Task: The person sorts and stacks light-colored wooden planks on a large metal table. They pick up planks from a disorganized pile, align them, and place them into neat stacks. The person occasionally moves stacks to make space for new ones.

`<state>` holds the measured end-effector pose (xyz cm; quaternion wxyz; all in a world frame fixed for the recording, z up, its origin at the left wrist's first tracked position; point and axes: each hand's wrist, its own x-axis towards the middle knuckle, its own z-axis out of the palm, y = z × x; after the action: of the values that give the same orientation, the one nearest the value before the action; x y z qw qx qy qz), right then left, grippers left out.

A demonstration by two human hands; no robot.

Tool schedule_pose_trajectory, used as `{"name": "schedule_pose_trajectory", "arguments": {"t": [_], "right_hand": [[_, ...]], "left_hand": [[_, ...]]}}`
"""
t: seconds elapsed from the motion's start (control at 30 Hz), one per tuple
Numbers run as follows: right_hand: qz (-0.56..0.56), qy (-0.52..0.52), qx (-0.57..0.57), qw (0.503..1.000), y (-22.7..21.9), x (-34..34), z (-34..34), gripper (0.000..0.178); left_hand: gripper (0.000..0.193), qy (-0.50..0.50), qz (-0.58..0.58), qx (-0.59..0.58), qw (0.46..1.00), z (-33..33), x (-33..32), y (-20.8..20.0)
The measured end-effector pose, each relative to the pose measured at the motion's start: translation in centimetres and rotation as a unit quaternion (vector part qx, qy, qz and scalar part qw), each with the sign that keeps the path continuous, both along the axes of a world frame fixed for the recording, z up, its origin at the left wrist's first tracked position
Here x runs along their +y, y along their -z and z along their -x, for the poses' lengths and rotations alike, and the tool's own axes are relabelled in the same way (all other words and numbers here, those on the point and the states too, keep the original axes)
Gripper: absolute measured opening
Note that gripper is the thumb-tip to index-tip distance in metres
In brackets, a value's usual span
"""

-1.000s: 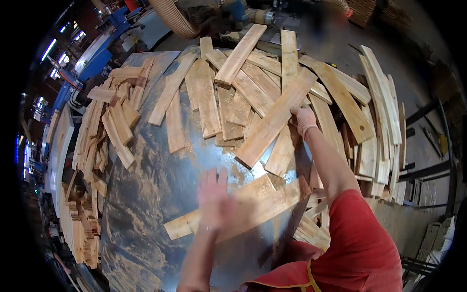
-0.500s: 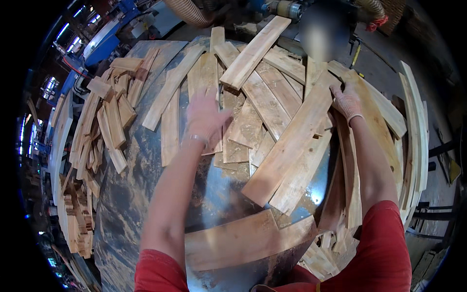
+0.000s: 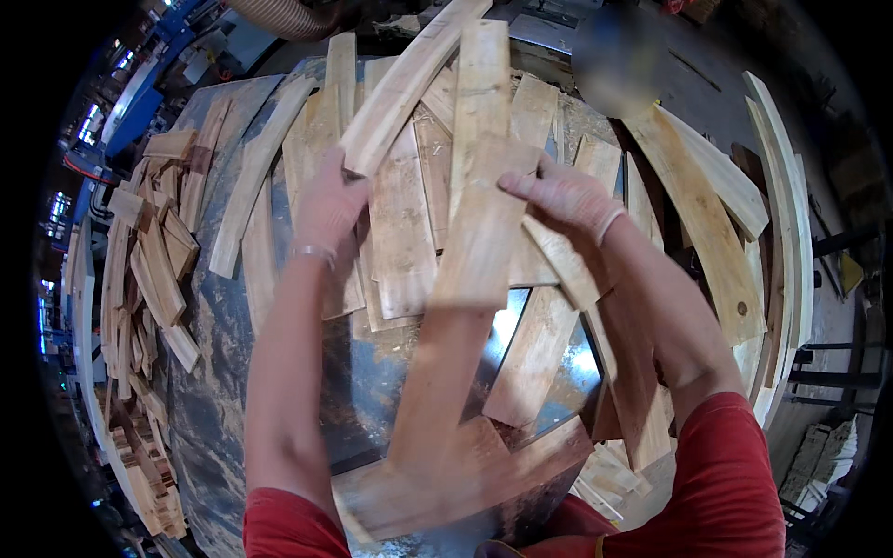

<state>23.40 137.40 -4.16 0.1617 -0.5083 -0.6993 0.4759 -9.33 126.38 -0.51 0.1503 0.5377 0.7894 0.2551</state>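
In a light glove, my left hand is closed on the near end of a thick curved wooden plank, which slants away up and right. My right hand, gloved too, grips the edge of a long flat board near its far end, thumb on top. That board slopes toward me, blurred by motion at its near end. Under and around both lie several loose boards, among them a straight one and a wide one. A broad curved board rests at the table's near edge, partly covered.
Sawdust coats the dark metal table. Small offcuts are heaped on the left. Long curved boards lean along the right side, with upright strips beyond them. A ribbed hose hangs at the far left.
My left hand has moved slightly left and taken hold of the thick curved plank. My right hand has swung left, bringing the long board across the pile. The view has shifted a little.
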Motion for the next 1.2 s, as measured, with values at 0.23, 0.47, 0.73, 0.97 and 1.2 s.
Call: {"name": "schedule_pose_trajectory", "arguments": {"t": [0.23, 0.47, 0.73, 0.97, 1.2], "right_hand": [[0.006, -0.021, 0.037, 0.999, 2.9, 2.1, 0.8, 0.13], [-0.049, 0.02, -0.1, 0.994, 0.3, 0.4, 4.3, 0.107], [0.075, 0.046, 0.074, 0.993, 1.1, 1.5, 3.2, 0.129], [0.153, -0.006, 0.149, 0.977, -0.5, -3.4, 10.4, 0.117], [0.165, -0.095, 0.214, 0.958, 1.3, -13.2, 13.2, 0.132]], "left_hand": [[0.051, 0.022, 0.039, 0.26, 0.964, 0.2, -2.2, -3.3], [0.078, -0.009, 0.072, 0.243, 0.967, 0.9, 5.3, -1.2], [0.09, 0.076, 0.093, 0.018, 0.993, 3.5, -2.5, -1.9], [0.072, -0.112, 0.0, -0.262, 0.958, 8.4, -11.4, 5.6], [0.057, -0.161, -0.094, -0.517, 0.836, 4.7, -27.8, 8.0]]}}
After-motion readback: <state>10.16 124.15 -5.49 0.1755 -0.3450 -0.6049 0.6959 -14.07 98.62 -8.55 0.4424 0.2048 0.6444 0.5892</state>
